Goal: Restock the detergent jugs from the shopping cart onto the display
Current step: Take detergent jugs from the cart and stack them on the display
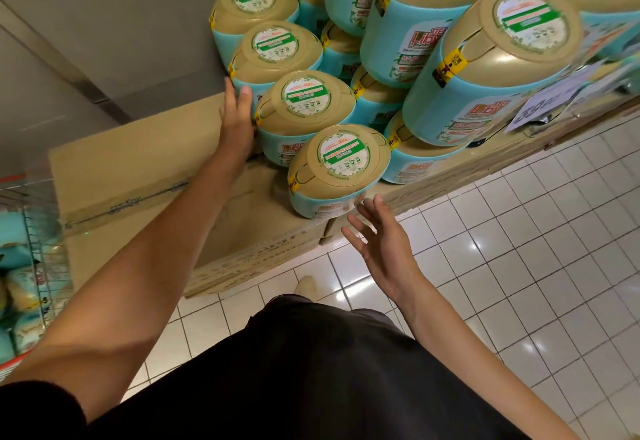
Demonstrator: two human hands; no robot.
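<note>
Forearms extend toward the display [138, 162]. Left hand [239, 117] presses flat-fingered against a jug [306, 107]; right hand [384, 249] spread, empty. Likely step: aligning. Next: fetch from cart [34, 252] at 9 o'clock.

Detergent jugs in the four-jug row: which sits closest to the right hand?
The frontmost jug, at the row's near end. Fingertips of the open right hand almost reach its lower side; the other three stand farther back, toward the left hand.

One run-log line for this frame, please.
left grip: open, touching jug row | right grip: open, near front jug, holding nothing | cart: more jugs inside
</note>
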